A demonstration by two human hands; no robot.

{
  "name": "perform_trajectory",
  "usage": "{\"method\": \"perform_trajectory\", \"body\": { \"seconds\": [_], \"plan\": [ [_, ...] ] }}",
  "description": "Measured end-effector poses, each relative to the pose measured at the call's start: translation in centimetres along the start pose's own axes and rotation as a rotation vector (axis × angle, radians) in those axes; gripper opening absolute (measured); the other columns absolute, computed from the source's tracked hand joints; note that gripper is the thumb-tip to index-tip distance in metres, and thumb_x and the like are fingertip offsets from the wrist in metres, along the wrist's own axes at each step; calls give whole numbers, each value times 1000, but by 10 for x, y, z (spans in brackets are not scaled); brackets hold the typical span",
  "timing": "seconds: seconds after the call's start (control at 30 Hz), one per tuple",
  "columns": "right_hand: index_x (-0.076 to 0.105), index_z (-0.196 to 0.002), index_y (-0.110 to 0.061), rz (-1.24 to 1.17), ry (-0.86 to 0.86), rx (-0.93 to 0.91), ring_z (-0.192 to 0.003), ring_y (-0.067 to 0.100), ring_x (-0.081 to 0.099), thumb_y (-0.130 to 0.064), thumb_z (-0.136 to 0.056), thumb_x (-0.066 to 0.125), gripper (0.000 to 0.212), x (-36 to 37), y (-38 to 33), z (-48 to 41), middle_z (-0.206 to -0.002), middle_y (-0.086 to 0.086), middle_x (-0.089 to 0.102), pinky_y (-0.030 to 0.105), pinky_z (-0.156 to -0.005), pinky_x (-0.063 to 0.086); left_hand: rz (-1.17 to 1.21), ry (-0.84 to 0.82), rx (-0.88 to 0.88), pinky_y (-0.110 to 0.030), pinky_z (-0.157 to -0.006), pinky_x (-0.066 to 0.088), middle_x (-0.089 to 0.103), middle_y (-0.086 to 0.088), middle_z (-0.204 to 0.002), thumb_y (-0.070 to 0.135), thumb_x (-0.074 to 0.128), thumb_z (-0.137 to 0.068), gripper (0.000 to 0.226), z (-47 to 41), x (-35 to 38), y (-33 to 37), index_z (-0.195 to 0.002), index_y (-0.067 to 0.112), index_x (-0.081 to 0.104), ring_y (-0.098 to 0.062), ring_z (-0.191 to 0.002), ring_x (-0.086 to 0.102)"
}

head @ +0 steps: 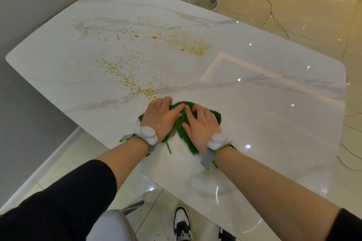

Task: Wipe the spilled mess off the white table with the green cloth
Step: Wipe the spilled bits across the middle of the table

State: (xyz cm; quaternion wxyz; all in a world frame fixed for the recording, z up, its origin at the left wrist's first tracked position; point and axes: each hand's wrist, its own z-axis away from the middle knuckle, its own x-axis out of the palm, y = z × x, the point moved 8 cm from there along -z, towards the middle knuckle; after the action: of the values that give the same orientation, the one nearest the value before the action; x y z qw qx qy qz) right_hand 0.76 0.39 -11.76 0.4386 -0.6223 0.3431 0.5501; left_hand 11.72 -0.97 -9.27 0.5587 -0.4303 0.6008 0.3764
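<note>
On green cloth [181, 119], flat hands [182, 118]

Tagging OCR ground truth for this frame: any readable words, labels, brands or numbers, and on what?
No readable text in this frame.
Small dark mark on the white round bin on the floor: too small and blurred to read.
White pucks on the grey wrist straps: no print visible.
Green cloth, white marble-look table, black-and-white sneaker: no lettering visible.
</note>
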Motion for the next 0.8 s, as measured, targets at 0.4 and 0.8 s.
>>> {"method": "perform_trajectory", "body": {
  "seconds": [0.4, 0.8],
  "plan": [
    [54, -129, 0, -24, 76, -141, -84, 27, 49, -33, -92, 33, 53, 5, -42, 39, -103, 12, 58, 36, -67, 42, 281, -138, 32, -30, -51, 37, 46, -7, -85, 38, 31, -96, 40, 54, 7, 2, -130, 21, 43, -16, -71, 37],
    [54, -126, 4, -109, 125, 6, -83, 28, 40, -15, -79, 59, 50, 8, -63, 43, -99, 15, 56, 34, -68, 30, 287, -90, -25, -31, -58, 39, 49, -11, -89, 35, 29, -95, 42, 59, 8, -3, -128, 15, 45, -25, -74, 47]
  ]
}}
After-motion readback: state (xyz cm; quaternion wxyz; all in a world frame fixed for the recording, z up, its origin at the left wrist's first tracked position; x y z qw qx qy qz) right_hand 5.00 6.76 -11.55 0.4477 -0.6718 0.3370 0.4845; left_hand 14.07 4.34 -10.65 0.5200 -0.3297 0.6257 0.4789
